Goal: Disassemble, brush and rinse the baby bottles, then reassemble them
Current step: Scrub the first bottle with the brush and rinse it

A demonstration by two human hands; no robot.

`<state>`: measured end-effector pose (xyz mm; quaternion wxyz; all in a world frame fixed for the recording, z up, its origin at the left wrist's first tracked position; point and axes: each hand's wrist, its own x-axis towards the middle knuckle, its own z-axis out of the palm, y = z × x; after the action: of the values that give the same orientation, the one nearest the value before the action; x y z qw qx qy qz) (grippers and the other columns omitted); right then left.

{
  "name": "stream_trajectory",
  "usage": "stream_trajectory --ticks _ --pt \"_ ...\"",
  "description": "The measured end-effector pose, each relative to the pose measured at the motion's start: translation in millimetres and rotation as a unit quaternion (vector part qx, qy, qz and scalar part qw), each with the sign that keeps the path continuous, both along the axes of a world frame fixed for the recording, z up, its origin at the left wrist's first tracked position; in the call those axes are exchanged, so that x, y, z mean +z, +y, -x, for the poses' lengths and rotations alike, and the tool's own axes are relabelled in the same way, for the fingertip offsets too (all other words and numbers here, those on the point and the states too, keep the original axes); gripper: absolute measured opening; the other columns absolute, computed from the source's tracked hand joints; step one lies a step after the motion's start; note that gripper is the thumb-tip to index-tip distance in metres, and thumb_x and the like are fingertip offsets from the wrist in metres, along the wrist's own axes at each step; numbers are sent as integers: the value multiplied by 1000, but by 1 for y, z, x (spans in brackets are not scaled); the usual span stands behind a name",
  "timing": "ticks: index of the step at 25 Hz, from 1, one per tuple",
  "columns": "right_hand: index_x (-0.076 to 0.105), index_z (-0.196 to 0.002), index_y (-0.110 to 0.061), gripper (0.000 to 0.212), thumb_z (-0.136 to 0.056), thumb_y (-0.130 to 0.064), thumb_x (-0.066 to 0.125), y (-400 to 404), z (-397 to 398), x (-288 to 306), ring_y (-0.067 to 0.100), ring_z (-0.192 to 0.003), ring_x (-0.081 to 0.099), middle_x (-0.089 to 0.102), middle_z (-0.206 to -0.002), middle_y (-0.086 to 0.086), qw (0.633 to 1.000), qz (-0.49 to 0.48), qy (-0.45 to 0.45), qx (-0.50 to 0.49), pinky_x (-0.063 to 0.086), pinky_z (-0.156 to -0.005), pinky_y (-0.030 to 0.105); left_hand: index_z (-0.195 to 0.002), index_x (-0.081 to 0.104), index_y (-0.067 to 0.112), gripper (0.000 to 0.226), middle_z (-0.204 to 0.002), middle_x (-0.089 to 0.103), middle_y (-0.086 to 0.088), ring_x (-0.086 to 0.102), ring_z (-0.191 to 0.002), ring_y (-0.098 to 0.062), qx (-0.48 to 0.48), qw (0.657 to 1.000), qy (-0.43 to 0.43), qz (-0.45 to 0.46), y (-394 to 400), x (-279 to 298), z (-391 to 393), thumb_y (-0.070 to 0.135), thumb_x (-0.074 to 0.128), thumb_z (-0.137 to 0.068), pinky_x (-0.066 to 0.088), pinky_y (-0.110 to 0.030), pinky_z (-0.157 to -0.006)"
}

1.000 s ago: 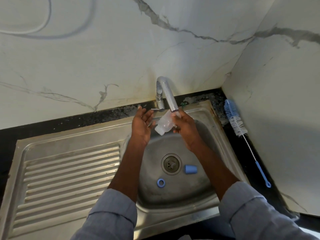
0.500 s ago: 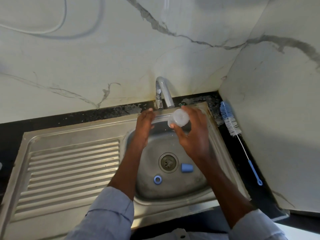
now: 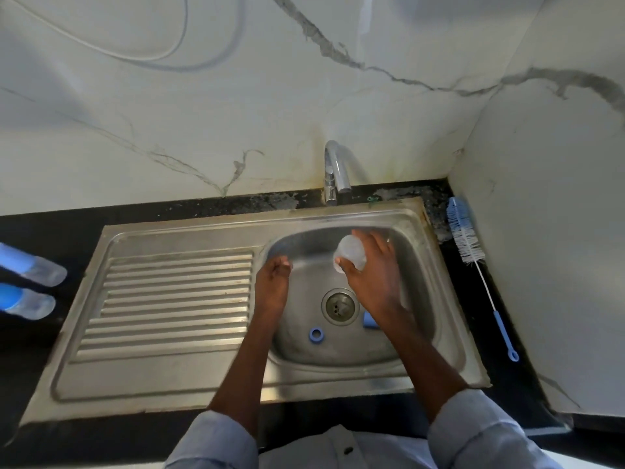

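My right hand [image 3: 373,275] grips a clear baby bottle body [image 3: 350,253] over the sink basin [image 3: 419,265], below the tap [image 3: 334,174]. My left hand [image 3: 272,282] hangs over the basin's left rim with fingers loosely curled, holding nothing. A blue screw ring [image 3: 316,334] lies on the basin floor left of the drain [image 3: 340,306]. A blue cap [image 3: 368,320] lies right of the drain, partly hidden by my right wrist. Two assembled bottles with blue tops [image 3: 32,265] [image 3: 27,302] lie on the dark counter at far left.
A blue-and-white bottle brush [image 3: 473,262] lies on the counter right of the sink, along the side wall. The ribbed steel drainboard [image 3: 169,306] fills the left of the sink unit. Marble walls close off the back and right.
My right hand has drawn the bottle body back from the tap and lowered it over the basin. My left hand has left the tap area and moved to the basin's left rim.
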<state>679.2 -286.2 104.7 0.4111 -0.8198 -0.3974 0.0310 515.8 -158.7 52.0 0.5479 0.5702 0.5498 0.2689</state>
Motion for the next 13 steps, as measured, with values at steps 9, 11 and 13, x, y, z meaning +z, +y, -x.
stream_trajectory --ticks 9,11,13 --pt "55 -135 -30 55 -85 -28 81 9 47 -32 16 -118 59 53 -135 -10 995 28 76 65 42 -94 23 -111 73 12 18 -108 75 -2 69 -104 -20 47 994 70 -63 -7 0 92 8 60 -98 54 -29 -92" --pt "57 -133 -28 58 -82 -22 83 20 63 -33 19 -119 60 55 -134 -10 989 13 127 68 47 -99 30 -116 72 12 25 -115 74 -2 68 -106 -18 36 991 107 -72 3 0 123 5 58 -97 48 -12 -82" --pt "56 -138 -26 65 -80 -16 86 40 82 -28 18 -121 59 56 -137 -7 977 -16 197 77 52 -101 40 -118 71 14 28 -117 72 0 67 -106 -19 20 984 147 -96 23 -2 159 4 57 -96 44 -11 -79"
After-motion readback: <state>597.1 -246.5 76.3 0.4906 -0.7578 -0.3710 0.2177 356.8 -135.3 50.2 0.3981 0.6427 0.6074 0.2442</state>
